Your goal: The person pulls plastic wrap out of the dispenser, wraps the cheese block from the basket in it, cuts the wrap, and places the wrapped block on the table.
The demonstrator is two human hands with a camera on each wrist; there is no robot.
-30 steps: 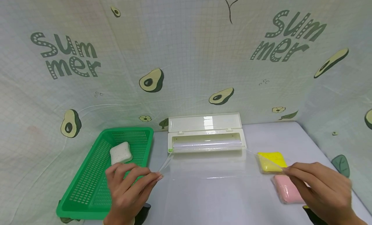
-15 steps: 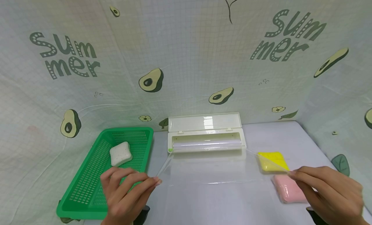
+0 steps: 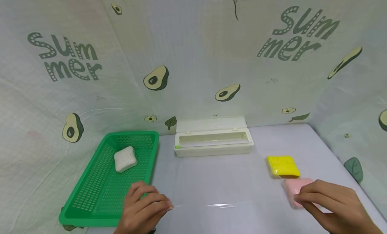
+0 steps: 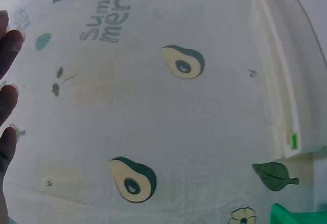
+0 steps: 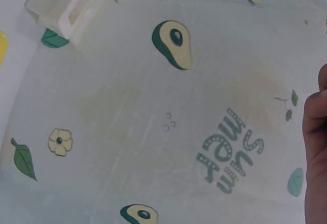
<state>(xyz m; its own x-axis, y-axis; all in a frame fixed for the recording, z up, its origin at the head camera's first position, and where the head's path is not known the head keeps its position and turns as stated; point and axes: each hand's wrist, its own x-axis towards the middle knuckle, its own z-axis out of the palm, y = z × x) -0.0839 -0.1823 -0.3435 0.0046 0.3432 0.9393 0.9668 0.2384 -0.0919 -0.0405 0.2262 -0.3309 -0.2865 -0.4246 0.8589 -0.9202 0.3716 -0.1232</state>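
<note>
My left hand (image 3: 148, 207) pinches one edge of a sheet of clear cling film (image 3: 220, 205), beside the green basket. Its fingers (image 4: 7, 101) show at the left of the left wrist view. At the right, my right hand (image 3: 335, 203) pinches the film's other side, above a pink wrapped block (image 3: 291, 190). The film is barely visible except for bright glints between the hands. Behind it stands a white cling film dispenser (image 3: 214, 149), lid raised, with a roll inside. I cannot tell whether the film still joins the roll.
A green basket (image 3: 104, 222) at the left holds a white block (image 3: 125, 159). A yellow wrapped block (image 3: 283, 166) lies just behind the pink one. A printed cloth (image 3: 193, 55) hangs behind and around the table (image 3: 211, 183).
The film's stretched edges from the dispenser to my hands no longer show. The glints have come nearer to me. The dispenser has tipped, showing more of its front, and my left hand has lowered.
</note>
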